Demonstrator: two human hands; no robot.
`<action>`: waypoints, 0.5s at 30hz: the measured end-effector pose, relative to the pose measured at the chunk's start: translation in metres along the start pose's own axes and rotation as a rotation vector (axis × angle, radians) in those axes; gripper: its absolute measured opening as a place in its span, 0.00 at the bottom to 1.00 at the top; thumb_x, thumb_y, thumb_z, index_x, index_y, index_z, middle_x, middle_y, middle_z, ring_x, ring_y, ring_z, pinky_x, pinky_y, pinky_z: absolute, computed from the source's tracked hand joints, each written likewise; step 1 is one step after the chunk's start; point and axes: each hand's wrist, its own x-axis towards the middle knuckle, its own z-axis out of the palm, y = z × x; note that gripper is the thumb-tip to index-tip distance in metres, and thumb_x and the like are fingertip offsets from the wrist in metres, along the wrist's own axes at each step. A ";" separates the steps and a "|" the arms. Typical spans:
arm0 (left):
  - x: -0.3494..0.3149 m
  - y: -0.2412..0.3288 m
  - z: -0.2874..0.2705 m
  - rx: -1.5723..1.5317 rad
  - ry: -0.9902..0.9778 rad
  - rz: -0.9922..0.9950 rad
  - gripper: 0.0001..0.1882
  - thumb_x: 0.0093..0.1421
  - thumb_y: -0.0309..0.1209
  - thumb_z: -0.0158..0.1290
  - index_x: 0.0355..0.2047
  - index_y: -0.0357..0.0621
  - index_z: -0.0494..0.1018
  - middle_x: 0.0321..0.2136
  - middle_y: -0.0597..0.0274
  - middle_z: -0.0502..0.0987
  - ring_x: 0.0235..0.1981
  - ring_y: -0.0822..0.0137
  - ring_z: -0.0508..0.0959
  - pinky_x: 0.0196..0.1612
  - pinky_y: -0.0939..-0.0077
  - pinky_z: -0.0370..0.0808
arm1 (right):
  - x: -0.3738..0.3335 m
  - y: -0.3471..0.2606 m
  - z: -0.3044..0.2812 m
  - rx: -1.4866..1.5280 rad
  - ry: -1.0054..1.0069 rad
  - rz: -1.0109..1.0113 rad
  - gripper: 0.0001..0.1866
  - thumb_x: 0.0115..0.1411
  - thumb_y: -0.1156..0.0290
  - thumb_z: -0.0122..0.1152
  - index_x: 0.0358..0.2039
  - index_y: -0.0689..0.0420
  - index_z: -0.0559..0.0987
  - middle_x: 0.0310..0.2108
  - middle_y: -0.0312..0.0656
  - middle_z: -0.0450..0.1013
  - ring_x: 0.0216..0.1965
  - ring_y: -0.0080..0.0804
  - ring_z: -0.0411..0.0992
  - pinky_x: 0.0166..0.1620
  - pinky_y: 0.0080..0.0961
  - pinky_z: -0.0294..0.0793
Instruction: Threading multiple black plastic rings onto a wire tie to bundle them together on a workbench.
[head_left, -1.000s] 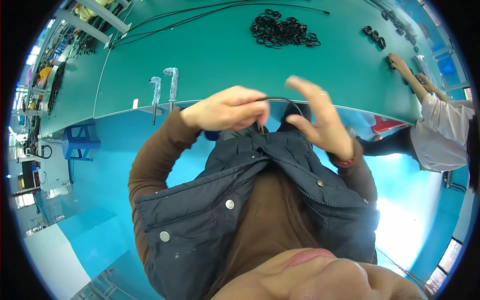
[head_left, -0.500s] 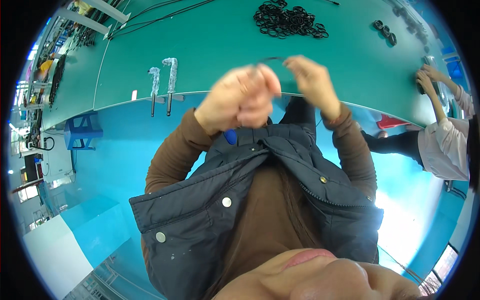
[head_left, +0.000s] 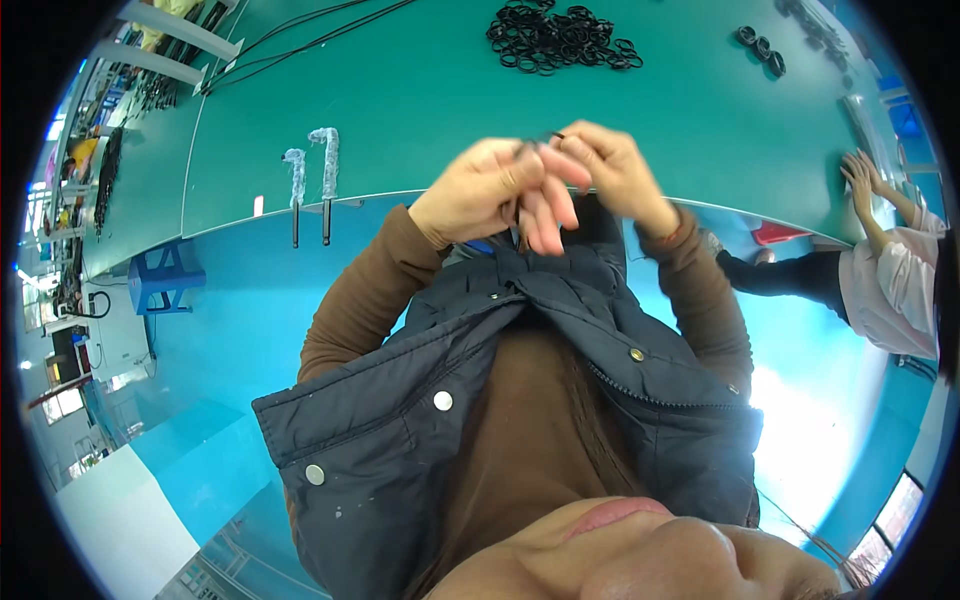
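A short black cord (head_left: 558,135) shows between the person's hands, seen against the table's near edge. The right hand (head_left: 611,165) has its fingers curled in and appears to pinch it. The left hand (head_left: 505,190) is close beside, its lower fingers loose and spread; blur hides whether thumb and forefinger grip, so I cannot tell. Careful handling likely calls for a pinch close to the cord's end, with the spread fingers kept out of its way. Beyond, on the table (head_left: 420,110), lie a heap of black loops (head_left: 560,42), three rings (head_left: 762,49) and two wrapped rods (head_left: 330,165).
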 end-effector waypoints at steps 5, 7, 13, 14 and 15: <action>0.003 0.014 -0.011 0.005 0.505 0.411 0.25 0.68 0.41 0.36 0.53 0.29 0.62 0.44 0.48 0.74 0.47 0.57 0.76 0.48 0.67 0.75 | -0.053 -0.020 0.027 -0.291 -0.350 0.215 0.06 0.61 0.72 0.49 0.36 0.60 0.71 0.20 0.51 0.71 0.24 0.47 0.72 0.28 0.35 0.70; -0.001 0.001 -0.019 0.355 0.572 0.256 0.24 0.68 0.39 0.36 0.54 0.30 0.61 0.48 0.48 0.72 0.52 0.56 0.72 0.52 0.63 0.73 | -0.041 -0.051 0.014 -0.349 -0.361 0.036 0.05 0.59 0.72 0.51 0.33 0.60 0.72 0.21 0.51 0.70 0.24 0.49 0.72 0.28 0.36 0.70; 0.005 -0.016 0.015 -0.051 0.218 -0.049 0.26 0.68 0.43 0.37 0.54 0.30 0.60 0.47 0.43 0.72 0.44 0.52 0.77 0.45 0.65 0.77 | 0.007 -0.030 -0.016 -0.120 0.025 -0.073 0.08 0.59 0.70 0.55 0.30 0.62 0.76 0.22 0.37 0.72 0.23 0.22 0.69 0.25 0.22 0.67; 0.006 -0.015 0.011 -0.142 0.128 -0.063 0.26 0.68 0.43 0.36 0.54 0.30 0.61 0.46 0.43 0.72 0.44 0.51 0.77 0.45 0.65 0.77 | 0.005 -0.009 -0.012 -0.066 0.048 -0.070 0.10 0.60 0.69 0.55 0.29 0.62 0.76 0.22 0.34 0.72 0.24 0.18 0.68 0.25 0.19 0.67; 0.006 -0.015 0.006 -0.139 0.130 -0.058 0.26 0.68 0.43 0.36 0.54 0.30 0.61 0.46 0.43 0.72 0.44 0.51 0.77 0.45 0.65 0.77 | -0.003 0.012 -0.006 -0.078 0.045 0.001 0.11 0.63 0.67 0.50 0.31 0.62 0.76 0.22 0.33 0.71 0.23 0.18 0.68 0.25 0.16 0.67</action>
